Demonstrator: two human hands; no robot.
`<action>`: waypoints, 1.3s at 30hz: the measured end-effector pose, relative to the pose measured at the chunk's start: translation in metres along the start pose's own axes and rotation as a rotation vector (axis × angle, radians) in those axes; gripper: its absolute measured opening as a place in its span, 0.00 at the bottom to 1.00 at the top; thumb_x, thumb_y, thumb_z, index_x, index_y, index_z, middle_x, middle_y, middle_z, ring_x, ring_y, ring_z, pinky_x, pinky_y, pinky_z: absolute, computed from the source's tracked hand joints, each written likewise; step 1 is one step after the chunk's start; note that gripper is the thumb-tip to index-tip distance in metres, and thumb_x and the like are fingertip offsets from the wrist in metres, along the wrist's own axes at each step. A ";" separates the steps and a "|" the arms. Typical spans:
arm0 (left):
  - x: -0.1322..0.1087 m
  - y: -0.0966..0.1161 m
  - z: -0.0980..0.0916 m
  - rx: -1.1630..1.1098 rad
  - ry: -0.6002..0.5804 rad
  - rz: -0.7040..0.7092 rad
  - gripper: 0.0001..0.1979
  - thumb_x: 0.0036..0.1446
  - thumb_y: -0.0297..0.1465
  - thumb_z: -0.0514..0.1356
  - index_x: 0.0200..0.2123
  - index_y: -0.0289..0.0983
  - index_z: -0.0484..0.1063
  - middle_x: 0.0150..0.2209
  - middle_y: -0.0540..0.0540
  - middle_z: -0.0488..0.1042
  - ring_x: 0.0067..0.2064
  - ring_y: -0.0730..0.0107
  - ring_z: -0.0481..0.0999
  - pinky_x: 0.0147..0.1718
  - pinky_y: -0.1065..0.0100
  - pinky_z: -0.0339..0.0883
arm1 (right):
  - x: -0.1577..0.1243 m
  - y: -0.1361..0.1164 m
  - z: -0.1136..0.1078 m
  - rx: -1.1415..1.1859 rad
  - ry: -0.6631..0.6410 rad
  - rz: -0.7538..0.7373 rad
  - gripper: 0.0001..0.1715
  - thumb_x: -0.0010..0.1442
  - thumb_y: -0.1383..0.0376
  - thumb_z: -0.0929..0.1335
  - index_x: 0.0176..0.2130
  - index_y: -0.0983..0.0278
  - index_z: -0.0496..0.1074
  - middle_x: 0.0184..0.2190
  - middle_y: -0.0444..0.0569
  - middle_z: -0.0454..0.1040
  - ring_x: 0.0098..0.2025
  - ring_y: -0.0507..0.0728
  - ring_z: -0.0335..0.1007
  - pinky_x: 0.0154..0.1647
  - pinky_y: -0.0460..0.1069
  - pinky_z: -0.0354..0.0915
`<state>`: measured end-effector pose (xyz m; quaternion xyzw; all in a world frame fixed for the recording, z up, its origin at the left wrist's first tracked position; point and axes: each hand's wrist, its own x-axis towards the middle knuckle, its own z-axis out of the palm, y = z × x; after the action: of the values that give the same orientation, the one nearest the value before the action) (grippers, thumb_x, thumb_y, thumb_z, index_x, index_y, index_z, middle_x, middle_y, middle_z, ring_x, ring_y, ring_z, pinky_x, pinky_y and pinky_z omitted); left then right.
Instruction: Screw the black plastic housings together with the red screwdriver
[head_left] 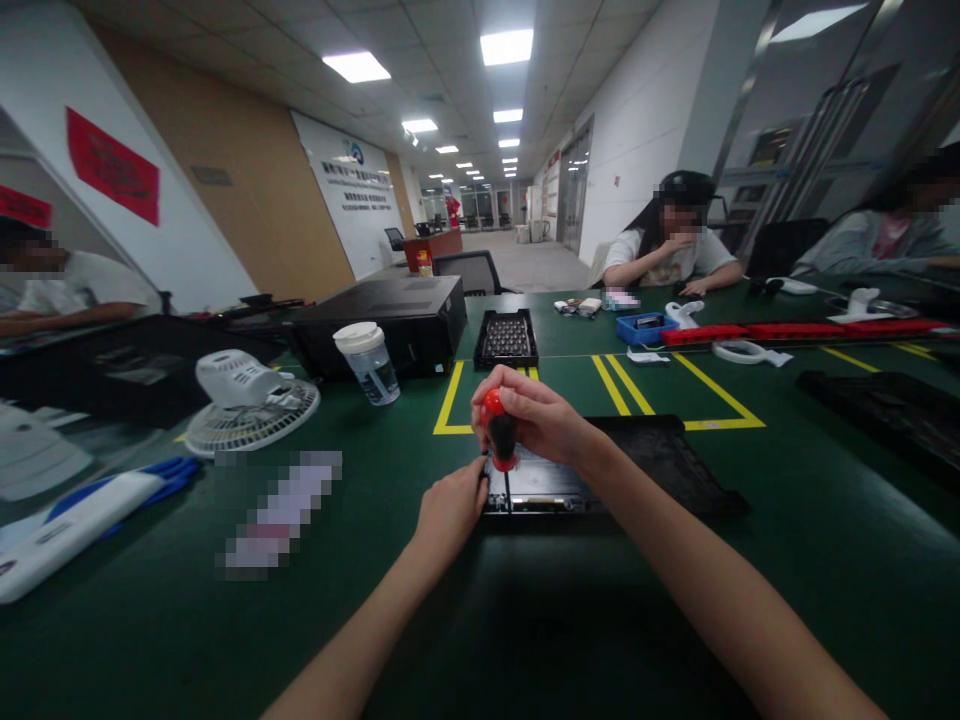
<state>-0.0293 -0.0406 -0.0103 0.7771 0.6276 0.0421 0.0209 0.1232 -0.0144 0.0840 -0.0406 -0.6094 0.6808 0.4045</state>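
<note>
My right hand [536, 415] is wrapped round the red and black handle of a screwdriver [499, 430], held upright with its tip down on the left end of a flat black device [652, 465] lying on the green table [525, 600]. My left hand [450, 510] is closed at the device's left edge, with fingertips pinched beside the screwdriver's shaft. What those fingers hold is hidden.
A black tray of small parts [507, 340] stands behind, within yellow floor-tape lines. A white fan [247, 400], a clear jar [369, 362] and a black computer case [390, 320] are to the left. Three other people sit around the table; a blue bin [645, 326] and red strips lie at the far right.
</note>
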 end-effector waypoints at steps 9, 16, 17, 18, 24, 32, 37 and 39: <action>0.001 -0.002 0.004 -0.007 0.031 0.014 0.17 0.60 0.35 0.44 0.52 0.44 0.57 0.44 0.46 0.72 0.40 0.66 0.74 0.36 0.69 0.64 | 0.001 -0.005 0.004 -0.001 0.016 0.006 0.10 0.57 0.62 0.64 0.36 0.66 0.62 0.29 0.44 0.67 0.28 0.50 0.68 0.28 0.46 0.67; 0.001 -0.001 0.003 -0.003 0.021 0.009 0.18 0.60 0.36 0.44 0.53 0.45 0.57 0.44 0.46 0.72 0.40 0.66 0.74 0.36 0.68 0.64 | 0.002 -0.004 0.004 -0.030 0.035 0.003 0.09 0.57 0.62 0.64 0.35 0.65 0.60 0.28 0.44 0.67 0.27 0.49 0.68 0.27 0.46 0.67; 0.001 -0.001 0.003 -0.002 0.021 0.005 0.18 0.60 0.36 0.44 0.53 0.45 0.57 0.44 0.46 0.72 0.40 0.66 0.74 0.36 0.68 0.64 | 0.002 -0.005 0.004 -0.034 0.037 0.003 0.09 0.57 0.62 0.64 0.35 0.65 0.60 0.28 0.43 0.67 0.27 0.49 0.68 0.27 0.45 0.67; 0.000 -0.001 0.002 -0.002 0.019 0.001 0.18 0.60 0.36 0.44 0.53 0.45 0.57 0.45 0.46 0.72 0.40 0.66 0.74 0.36 0.69 0.64 | 0.002 -0.005 0.005 -0.037 0.039 0.002 0.09 0.57 0.62 0.64 0.35 0.65 0.60 0.28 0.43 0.67 0.27 0.49 0.68 0.27 0.45 0.68; -0.001 0.003 -0.003 -0.001 -0.006 -0.017 0.17 0.60 0.35 0.45 0.52 0.44 0.57 0.45 0.46 0.72 0.41 0.66 0.73 0.37 0.69 0.64 | 0.001 -0.006 0.005 -0.063 0.053 -0.007 0.09 0.56 0.63 0.65 0.34 0.64 0.58 0.27 0.42 0.65 0.25 0.48 0.66 0.26 0.46 0.68; -0.001 0.002 -0.002 -0.009 -0.008 -0.013 0.16 0.60 0.35 0.45 0.51 0.44 0.58 0.45 0.46 0.71 0.41 0.66 0.73 0.38 0.69 0.64 | 0.002 -0.004 0.003 -0.111 0.062 -0.020 0.11 0.55 0.62 0.65 0.34 0.63 0.57 0.29 0.42 0.64 0.27 0.48 0.65 0.30 0.49 0.71; 0.000 0.002 -0.001 -0.012 -0.004 -0.014 0.17 0.60 0.34 0.45 0.52 0.44 0.58 0.45 0.46 0.72 0.42 0.66 0.73 0.38 0.69 0.64 | 0.002 -0.005 0.003 -0.155 0.077 -0.038 0.11 0.56 0.62 0.65 0.33 0.63 0.56 0.29 0.41 0.63 0.26 0.48 0.64 0.29 0.49 0.71; -0.001 0.002 -0.001 -0.014 0.000 -0.010 0.17 0.60 0.35 0.45 0.52 0.44 0.57 0.44 0.46 0.72 0.41 0.66 0.73 0.37 0.69 0.64 | 0.002 -0.004 0.004 -0.172 0.090 -0.054 0.11 0.56 0.62 0.65 0.33 0.63 0.56 0.29 0.41 0.62 0.25 0.47 0.64 0.28 0.49 0.71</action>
<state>-0.0277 -0.0415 -0.0090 0.7740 0.6310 0.0461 0.0265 0.1223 -0.0164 0.0895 -0.0896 -0.6477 0.6123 0.4446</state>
